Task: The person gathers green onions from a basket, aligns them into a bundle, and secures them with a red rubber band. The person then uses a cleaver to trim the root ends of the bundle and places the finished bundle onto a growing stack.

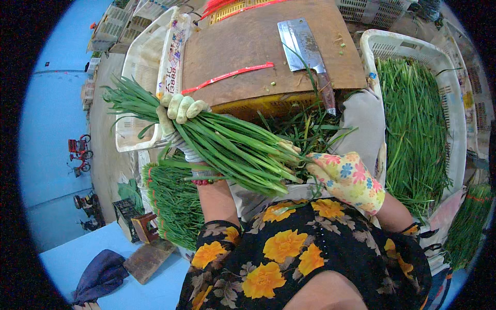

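A bunch of garlic chives (236, 143) lies slantwise before me, leaf tips at the upper left and pale stem ends at the lower right. Around its leafy part wraps my left hand (179, 110), in a light knitted glove with coated fingers. My right hand (348, 176), in a floral-print glove, is at the stem ends; its fingertips are partly hidden, so a grip there is unclear. Loose leaf trimmings (306, 133) lie just beyond. A cleaver (300, 42) rests on a wooden board (232, 46), its handle overhanging the near edge. Left of it lies a red printed strip (232, 77).
On the right, a white plastic crate (459, 128) holds loose chives (412, 124). Another white crate (145, 58) stands left of the board. Banded chives (176, 205) are stacked beside my left forearm. A small wooden stool (149, 254) lies at the lower left.
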The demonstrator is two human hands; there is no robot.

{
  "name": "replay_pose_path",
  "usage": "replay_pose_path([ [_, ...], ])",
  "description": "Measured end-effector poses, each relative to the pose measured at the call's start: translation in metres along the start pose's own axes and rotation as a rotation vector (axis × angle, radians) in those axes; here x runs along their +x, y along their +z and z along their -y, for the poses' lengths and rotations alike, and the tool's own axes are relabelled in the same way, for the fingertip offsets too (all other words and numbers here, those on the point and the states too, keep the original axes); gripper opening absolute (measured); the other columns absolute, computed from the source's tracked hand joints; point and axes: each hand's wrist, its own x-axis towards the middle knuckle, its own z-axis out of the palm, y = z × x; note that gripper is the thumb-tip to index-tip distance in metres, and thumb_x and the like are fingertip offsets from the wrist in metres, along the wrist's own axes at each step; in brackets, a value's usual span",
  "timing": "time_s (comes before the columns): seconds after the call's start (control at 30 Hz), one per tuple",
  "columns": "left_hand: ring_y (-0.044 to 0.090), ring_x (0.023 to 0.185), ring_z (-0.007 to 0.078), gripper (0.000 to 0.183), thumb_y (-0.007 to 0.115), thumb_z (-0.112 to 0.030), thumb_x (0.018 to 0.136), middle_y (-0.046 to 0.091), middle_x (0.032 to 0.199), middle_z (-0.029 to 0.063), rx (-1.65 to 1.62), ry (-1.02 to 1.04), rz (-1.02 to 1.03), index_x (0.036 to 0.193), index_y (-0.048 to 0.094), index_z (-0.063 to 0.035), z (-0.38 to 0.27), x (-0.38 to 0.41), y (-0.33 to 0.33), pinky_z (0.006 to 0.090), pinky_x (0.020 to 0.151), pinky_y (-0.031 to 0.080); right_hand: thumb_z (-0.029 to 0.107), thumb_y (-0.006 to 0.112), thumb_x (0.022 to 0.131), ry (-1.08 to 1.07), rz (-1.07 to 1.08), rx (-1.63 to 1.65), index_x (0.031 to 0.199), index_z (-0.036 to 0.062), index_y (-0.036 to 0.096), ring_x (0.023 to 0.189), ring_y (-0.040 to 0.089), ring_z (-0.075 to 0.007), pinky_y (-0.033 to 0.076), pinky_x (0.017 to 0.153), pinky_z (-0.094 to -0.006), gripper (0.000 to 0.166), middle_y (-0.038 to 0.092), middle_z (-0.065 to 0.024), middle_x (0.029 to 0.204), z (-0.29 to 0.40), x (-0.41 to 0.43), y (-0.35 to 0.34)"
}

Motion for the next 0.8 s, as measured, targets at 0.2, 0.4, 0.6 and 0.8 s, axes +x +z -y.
replay_pose_path([
  [0.2, 0.044, 0.063, 0.0093, 0.011, 0.05, -0.019, 0.093, 0.043, 0.068, -0.0046, -0.03, 0.146, -0.035, 0.086, 0.052, -0.0102, -0.052, -0.004, 0.001, 0.0281, 0.072, 0.041, 0.018, 0.062, 0.083, 0.223, 0.148, -0.053, 0.109, 0.0108, 0.063, 0.076, 0.064, -0.0238, 0.049, 0.06, -0.0365, 0.027, 0.065, -0.0051, 0.092, 0.002, -0.04, -0.043],
  [0.4, 0.048, 0.069, 0.0093, 0.013, 0.051, -0.021, 0.093, 0.046, 0.073, -0.0036, -0.019, 0.129, 0.183, 0.094, 0.053, -0.0082, -0.043, -0.002, -0.004, 0.0297, 0.076, 0.041, 0.028, 0.068, 0.08, -0.098, -0.049, 0.021, 0.113, 0.009, 0.061, 0.103, 0.058, -0.0319, 0.047, 0.088, -0.0401, 0.038, 0.06, -0.0147, 0.111, -0.004, -0.001, -0.024],
  [0.6, 0.048, 0.07, 0.0097, 0.014, 0.05, -0.021, 0.095, 0.046, 0.075, -0.0033, -0.01, 0.108, 0.266, 0.098, 0.052, -0.0082, -0.008, 0.002, 0.013, 0.0308, 0.076, 0.041, 0.035, 0.069, 0.077, 0.005, -0.196, 0.171, 0.105, 0.0, 0.063, 0.088, 0.063, -0.031, 0.049, 0.079, -0.0377, 0.045, 0.065, -0.0174, 0.096, 0.008, 0.07, 0.006],
  [0.8, 0.045, 0.064, 0.0093, 0.017, 0.049, -0.023, 0.096, 0.043, 0.071, -0.0037, 0.184, 0.134, 0.119, 0.099, 0.055, -0.0073, 0.013, -0.008, 0.021, 0.0302, 0.072, 0.04, 0.023, 0.071, 0.079, 0.33, -0.271, 0.887, 0.093, -0.0033, 0.063, 0.075, 0.056, -0.0074, 0.047, 0.067, -0.0259, 0.031, 0.065, -0.0042, 0.081, -0.007, 0.078, 0.017],
])
